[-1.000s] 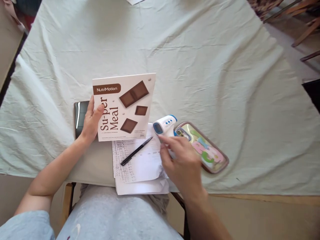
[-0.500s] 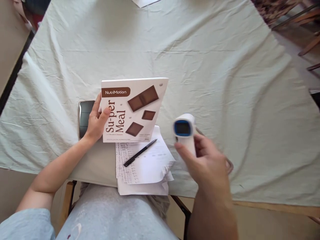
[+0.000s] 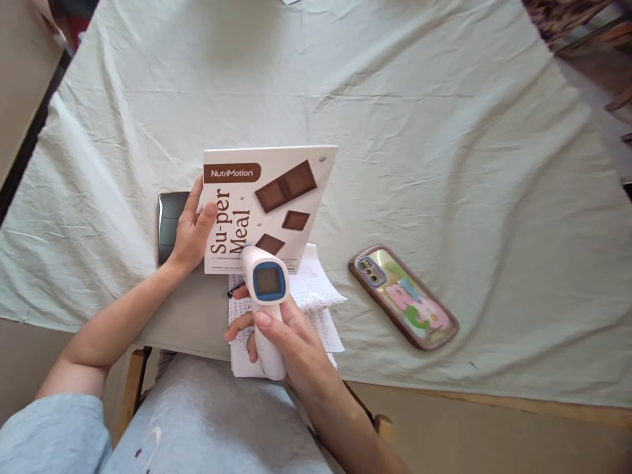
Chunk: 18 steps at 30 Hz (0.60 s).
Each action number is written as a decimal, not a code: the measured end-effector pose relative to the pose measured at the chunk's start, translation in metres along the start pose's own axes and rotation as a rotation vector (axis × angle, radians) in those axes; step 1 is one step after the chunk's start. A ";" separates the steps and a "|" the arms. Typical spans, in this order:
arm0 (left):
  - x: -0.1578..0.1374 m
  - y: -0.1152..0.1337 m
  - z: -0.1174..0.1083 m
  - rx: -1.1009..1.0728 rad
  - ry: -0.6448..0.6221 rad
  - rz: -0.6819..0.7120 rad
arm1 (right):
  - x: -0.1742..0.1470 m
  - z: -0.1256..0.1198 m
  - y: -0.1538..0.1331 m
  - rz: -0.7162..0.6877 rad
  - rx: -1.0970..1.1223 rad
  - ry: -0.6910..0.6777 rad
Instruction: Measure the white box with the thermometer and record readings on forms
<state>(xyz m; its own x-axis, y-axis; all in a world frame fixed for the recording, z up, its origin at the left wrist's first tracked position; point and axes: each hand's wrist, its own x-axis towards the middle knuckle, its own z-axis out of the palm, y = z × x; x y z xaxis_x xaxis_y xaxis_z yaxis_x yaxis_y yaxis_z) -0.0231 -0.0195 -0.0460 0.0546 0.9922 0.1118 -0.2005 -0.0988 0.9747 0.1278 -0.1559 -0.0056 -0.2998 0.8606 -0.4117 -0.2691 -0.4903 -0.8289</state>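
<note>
My left hand (image 3: 191,230) grips the left edge of a white and brown box (image 3: 276,158) printed "NutriMotion Su-per Meal", its thumb on the front face. The box is held up, tilted, above the table. My right hand (image 3: 301,345) is closed round the handle of a white infrared thermometer (image 3: 269,316) with a blue-rimmed grey screen. The thermometer's head overlaps the lower edge of the box in view; I cannot tell if they touch. Beneath it lie sheets of written paper (image 3: 320,289), with a black pen (image 3: 234,289) mostly hidden.
A phone in a colourful case (image 3: 407,299) lies face down to the right of the papers. Behind my left hand is a dark glossy object (image 3: 172,224), partly covered. A wrinkled pale cloth (image 3: 395,145) covers the table, whose front edge is close to my lap.
My right hand has moved left with the thermometer, from above the phone to the front of the box's lower edge. The phone is now uncovered, the pen mostly hidden. The left hand keeps its hold.
</note>
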 end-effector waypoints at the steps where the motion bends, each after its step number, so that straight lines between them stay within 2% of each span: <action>1: 0.000 0.000 0.000 -0.002 0.003 0.000 | -0.001 0.000 0.000 -0.003 -0.007 0.002; 8: 0.001 -0.005 -0.001 -0.004 0.023 0.006 | -0.001 0.006 0.001 -0.037 -0.045 0.047; 18: 0.000 -0.001 -0.001 0.021 0.036 0.008 | 0.001 0.007 0.002 -0.038 -0.005 0.042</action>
<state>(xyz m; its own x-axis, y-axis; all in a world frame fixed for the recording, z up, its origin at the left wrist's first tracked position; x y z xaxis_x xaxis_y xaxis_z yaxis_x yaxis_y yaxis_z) -0.0241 -0.0194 -0.0475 0.0182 0.9935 0.1128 -0.1799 -0.1077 0.9778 0.1206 -0.1565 -0.0049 -0.2508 0.8838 -0.3950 -0.2749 -0.4562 -0.8463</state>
